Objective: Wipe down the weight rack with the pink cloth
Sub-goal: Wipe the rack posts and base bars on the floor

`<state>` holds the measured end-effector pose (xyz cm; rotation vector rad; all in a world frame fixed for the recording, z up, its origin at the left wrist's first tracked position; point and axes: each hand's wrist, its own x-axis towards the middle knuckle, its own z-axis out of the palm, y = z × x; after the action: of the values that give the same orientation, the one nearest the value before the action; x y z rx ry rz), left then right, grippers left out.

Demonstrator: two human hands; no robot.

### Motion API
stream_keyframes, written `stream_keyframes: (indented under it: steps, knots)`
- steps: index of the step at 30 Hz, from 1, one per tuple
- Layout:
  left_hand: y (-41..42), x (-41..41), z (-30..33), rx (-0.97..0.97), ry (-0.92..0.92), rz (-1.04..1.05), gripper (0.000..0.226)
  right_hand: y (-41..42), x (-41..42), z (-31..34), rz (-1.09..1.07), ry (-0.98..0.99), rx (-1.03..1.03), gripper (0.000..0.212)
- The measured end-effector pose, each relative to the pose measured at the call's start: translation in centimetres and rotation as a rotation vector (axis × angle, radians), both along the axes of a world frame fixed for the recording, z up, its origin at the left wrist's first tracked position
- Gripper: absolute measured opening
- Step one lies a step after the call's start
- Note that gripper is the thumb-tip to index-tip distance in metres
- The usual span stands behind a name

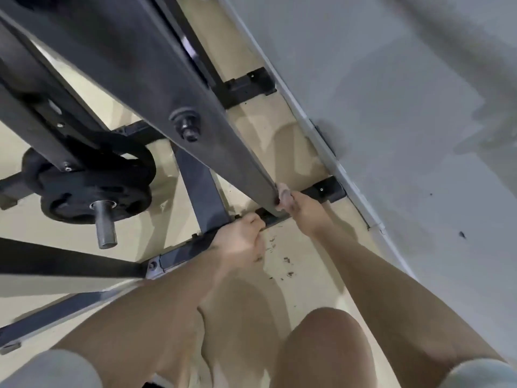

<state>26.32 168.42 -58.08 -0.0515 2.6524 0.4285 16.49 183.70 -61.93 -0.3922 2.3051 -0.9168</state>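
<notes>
While the lowest stretch gets wiped: the right hand (296, 204) grips the pink cloth (284, 196), bunched in its fingers against the weight rack (173, 88).
Left hand (240, 236): apparently curled round the base bar.
Next: move to unwiped metal.

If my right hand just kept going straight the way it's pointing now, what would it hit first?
Probably the weight rack's grey upright: the right hand holds the pink cloth against its lower end already. Past that lies the black floor bracket by the wall, though depth is unclear.
</notes>
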Motion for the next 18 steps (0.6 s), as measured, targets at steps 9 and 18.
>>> stream_keyframes:
  steps: [9,18]
  knots:
    - [2.4,-3.6,-17.7,0.067,-0.005,0.374,0.054,2.1,-2.7,-18.6,0.049,0.344,0.111,0.056]
    - [2.8,-4.0,-22.6,-0.018,0.087,0.295,0.056,5.8,-6.6,-23.6,0.311,0.643,0.318,0.061]
